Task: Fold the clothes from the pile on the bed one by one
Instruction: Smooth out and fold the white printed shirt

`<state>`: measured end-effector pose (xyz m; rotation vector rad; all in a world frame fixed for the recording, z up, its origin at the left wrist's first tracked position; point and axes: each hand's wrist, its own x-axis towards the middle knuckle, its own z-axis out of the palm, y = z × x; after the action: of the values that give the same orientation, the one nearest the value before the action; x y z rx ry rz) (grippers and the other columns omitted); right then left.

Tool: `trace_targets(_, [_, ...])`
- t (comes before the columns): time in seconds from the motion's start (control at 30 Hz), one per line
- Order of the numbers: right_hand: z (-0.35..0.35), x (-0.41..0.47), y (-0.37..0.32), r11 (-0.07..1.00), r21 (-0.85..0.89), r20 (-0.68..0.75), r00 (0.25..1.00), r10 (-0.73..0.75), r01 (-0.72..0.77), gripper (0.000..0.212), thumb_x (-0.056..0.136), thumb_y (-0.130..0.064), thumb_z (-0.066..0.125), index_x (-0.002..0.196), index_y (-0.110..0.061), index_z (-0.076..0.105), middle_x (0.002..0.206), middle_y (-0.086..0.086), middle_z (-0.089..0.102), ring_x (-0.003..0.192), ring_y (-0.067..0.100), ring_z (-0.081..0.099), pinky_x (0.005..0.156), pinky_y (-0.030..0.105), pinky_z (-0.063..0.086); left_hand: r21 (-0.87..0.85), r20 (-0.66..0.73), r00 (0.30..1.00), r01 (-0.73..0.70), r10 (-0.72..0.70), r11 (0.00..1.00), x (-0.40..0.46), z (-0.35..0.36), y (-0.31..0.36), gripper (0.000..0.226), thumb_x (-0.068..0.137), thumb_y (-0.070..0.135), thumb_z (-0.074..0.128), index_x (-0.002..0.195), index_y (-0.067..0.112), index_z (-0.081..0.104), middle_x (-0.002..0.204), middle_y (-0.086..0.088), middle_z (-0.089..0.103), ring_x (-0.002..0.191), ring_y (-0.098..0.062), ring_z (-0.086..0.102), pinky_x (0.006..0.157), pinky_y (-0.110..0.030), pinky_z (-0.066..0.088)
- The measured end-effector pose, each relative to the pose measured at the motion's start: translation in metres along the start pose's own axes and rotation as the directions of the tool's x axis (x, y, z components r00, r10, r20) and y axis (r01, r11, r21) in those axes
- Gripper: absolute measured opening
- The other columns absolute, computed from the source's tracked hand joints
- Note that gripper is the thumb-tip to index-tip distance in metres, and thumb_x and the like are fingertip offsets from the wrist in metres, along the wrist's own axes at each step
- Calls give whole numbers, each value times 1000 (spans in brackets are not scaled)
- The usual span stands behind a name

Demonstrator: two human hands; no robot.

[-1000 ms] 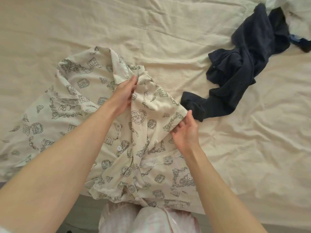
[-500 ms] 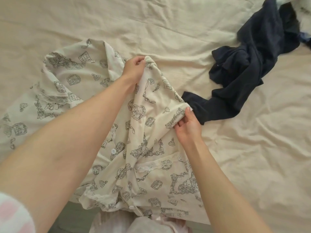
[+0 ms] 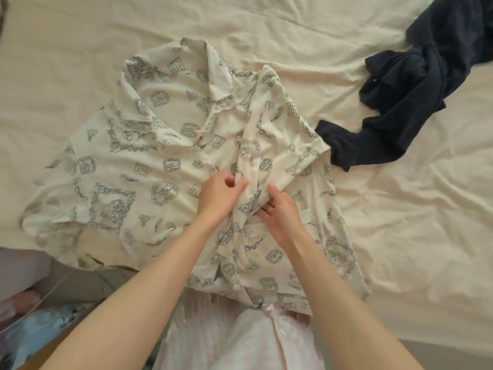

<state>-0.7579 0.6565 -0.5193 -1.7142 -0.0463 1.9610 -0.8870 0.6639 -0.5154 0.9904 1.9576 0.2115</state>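
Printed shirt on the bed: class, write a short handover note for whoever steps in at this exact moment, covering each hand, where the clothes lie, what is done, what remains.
Left hand: pinches the front edge of the printed shirt at mid-chest.
Right hand: fingers curled into the shirt's folded-over right side.
Shirt lies front up and spread on the bed sheet, collar away from you, hem at the near edge.
Dark navy garment lies crumpled to the right, untouched.
Done: shirt laid out. Left: finish folding it, then the navy garment.
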Motion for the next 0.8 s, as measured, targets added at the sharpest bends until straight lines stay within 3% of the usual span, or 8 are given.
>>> trace_targets(0.1, [5, -11, 13, 997, -74, 48, 998, -30, 34, 23, 100, -20, 46, 102, 0, 57, 89, 10, 70, 79, 19, 69, 66, 28, 55, -131, 30, 999, 18, -14, 991, -2, -16, -9, 25, 90, 34, 59, 81, 12, 65, 78, 0, 65, 75, -17, 60, 67, -30, 47])
trace_targets(0.2, [11, -21, 17, 994, -94, 24, 999, -46, 48, 23, 100, -20, 44, 99, 0, 56, 87, 13, 67, 76, 23, 66, 75, 37, 56, -263, 80, 996, 47, -27, 964, 6, -37, -10, 27, 95, 32, 51, 91, 8, 61, 81, -3, 63, 70, -19, 57, 68, -30, 50])
trace_targets(0.33, [15, -31, 20, 994, 96, -80, 996, -49, 56, 38, 101, -20, 43, 122, 12, 40, 77, 5, 48, 67, 16, 53, 76, 36, 50, -336, 92, 994, 87, -59, 938, 11, -58, -15, 32, 101, 31, 37, 95, 5, 54, 82, -7, 56, 70, -22, 47, 68, -36, 46])
trace_targets(0.4, [14, -37, 24, 988, 146, -59, 997, -47, 55, 30, 99, -20, 47, 113, 6, 48, 76, 3, 43, 69, 14, 47, 74, 33, 46, -399, 179, 982, 134, -66, 907, 5, -66, -19, 32, 100, 40, 38, 93, 11, 50, 81, -9, 54, 71, -20, 56, 69, -32, 53])
trace_targets(0.47, [15, -44, 27, 987, 161, 9, 1000, -29, 27, 17, 98, -22, 51, 90, -7, 54, 73, 2, 44, 70, 14, 46, 74, 31, 43, -406, 315, 948, 186, -54, 895, -7, -68, -27, 41, 93, 50, 45, 90, 10, 52, 83, -9, 58, 74, -19, 62, 71, -29, 57])
trace_targets(0.57, [19, -53, 34, 1000, 9, 91, 995, -30, 29, 22, 96, -25, 52, 89, -5, 57, 82, 7, 59, 85, 20, 57, 86, 33, 46, -285, 447, 893, 200, -54, 938, -32, -63, -48, 35, 88, 46, 57, 96, 11, 58, 86, -8, 57, 77, -20, 56, 79, -25, 49])
trace_targets(0.7, [23, -60, 47, 975, -207, 47, 997, -69, 77, 15, 96, -12, 52, 96, 2, 57, 112, 29, 61, 103, 27, 58, 98, 37, 48, -367, 325, 943, 190, -65, 911, -54, -51, -63, 15, 95, 20, 54, 94, 8, 62, 87, -5, 66, 80, -18, 64, 71, -24, 52])
trace_targets(0.8, [23, -64, 46, 973, -195, -29, 990, -135, 127, 17, 100, -15, 45, 98, -2, 56, 101, 16, 64, 102, 28, 64, 88, 34, 53, -511, 227, 968, 209, -104, 834, -56, -57, -60, 23, 101, 19, 39, 89, 8, 55, 83, -11, 65, 79, -24, 67, 66, -30, 56])
